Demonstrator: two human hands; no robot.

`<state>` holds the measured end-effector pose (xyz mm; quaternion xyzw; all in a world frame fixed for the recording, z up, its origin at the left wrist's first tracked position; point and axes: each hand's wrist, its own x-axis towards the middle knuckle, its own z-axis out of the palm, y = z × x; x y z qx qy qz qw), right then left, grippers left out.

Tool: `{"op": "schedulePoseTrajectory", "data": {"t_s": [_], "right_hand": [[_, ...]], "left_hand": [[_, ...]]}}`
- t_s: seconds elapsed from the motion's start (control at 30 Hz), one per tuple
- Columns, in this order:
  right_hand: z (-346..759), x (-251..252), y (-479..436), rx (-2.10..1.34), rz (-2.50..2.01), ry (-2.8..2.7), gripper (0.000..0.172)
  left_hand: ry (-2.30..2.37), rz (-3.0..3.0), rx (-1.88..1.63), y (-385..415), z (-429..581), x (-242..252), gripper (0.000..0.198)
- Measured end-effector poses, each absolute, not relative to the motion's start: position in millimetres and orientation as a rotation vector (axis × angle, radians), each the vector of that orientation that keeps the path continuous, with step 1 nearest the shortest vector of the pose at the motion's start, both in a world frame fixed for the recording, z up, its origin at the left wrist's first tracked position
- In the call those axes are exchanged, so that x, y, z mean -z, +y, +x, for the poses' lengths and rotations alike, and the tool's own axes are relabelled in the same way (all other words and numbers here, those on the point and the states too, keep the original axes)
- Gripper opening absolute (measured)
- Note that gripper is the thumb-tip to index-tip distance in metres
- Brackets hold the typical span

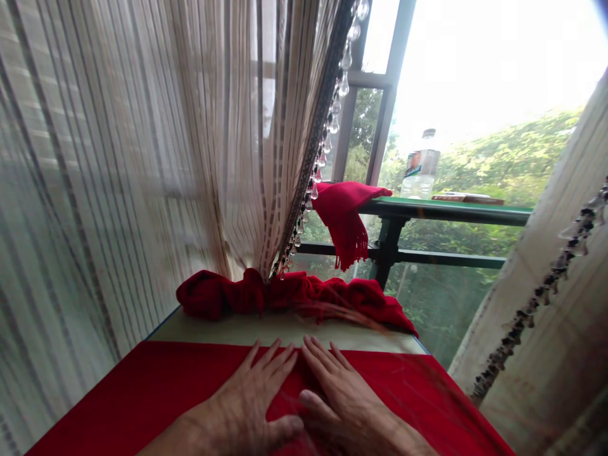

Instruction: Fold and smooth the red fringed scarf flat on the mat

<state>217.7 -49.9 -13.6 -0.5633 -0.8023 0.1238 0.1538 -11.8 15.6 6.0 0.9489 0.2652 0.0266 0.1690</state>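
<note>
Both hands lie side by side on a flat red cloth [128, 392] spread over a table. My left hand [247, 392] rests palm down with its fingers spread, the tips close to the cloth's far edge. Beside it, my right hand [342, 392] is flat too, its fingers stretched forward and slightly apart. The two thumbs point toward each other without touching. Beyond the fingertips shows a strip of pale tabletop [228, 329]. A bunched red cloth [294, 294] runs along the table's far end.
A sheer striped curtain [142, 158] with a beaded edge hangs at the left, its lower end meeting the bunched cloth. Another curtain [536, 253] hangs at the right. On the dark railing [456, 213] are a fringed red scarf [349, 218], a plastic bottle [422, 168] and a flat object [468, 199].
</note>
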Motion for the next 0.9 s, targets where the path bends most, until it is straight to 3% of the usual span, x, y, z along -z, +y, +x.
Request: {"op": "schedulePoseTrajectory", "data": {"t_s": [0.23, 0.37, 0.53, 0.8, 0.9], "right_hand": [[211.4, 17.9, -47.7, -0.348, -1.629, -2.368, 0.075], [212.9, 19.0, -47.3, -0.315, -1.603, -2.348, 0.081], [214.2, 16.1, -49.9, -0.364, -1.572, -2.412, 0.074], [215.8, 16.5, -52.2, -0.338, -1.596, -2.438, 0.086], [214.4, 14.1, -54.4, -0.352, -1.601, -2.442, 0.088]], "left_hand": [[0.893, 2.673, -0.055, 14.6, -17.4, -9.0, 0.098], [0.928, 2.652, 0.027, 10.8, -19.9, -13.2, 0.095], [0.888, 2.664, -0.001, 11.4, -25.0, -10.6, 0.091], [0.825, 2.773, -0.125, 17.6, -27.4, -3.4, 0.075], [0.78, 2.77, -0.205, 16.9, -27.1, -3.4, 0.082]]}}
